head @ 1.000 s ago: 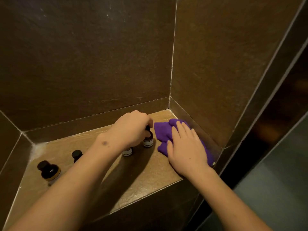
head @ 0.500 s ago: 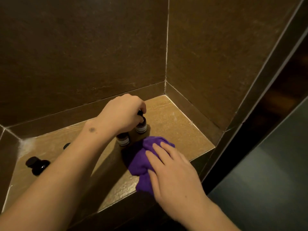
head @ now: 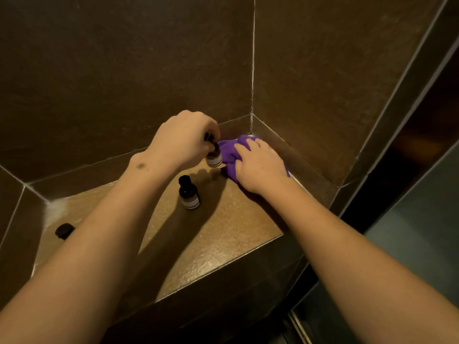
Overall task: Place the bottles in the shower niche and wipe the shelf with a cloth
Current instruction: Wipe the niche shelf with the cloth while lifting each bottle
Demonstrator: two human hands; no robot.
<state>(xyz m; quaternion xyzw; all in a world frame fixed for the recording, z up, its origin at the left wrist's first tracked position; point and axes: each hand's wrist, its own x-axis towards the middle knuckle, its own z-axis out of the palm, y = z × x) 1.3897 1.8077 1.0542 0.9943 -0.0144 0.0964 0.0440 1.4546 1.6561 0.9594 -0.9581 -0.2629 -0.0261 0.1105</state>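
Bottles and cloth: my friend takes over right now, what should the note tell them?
Left hand: grip shut on a small bottle, lifted near the back right corner.
Right hand: pressed flat on the purple cloth in that corner of the shelf.
A second bottle stands mid-shelf; a black cap shows far left.
Done: bottles in the niche.
Left: finish wiping, set the held bottle down.

far-left bottle [head: 64, 230] mostly behind forearm; held bottle [head: 214, 157] cap under fingers [head: 211, 130]
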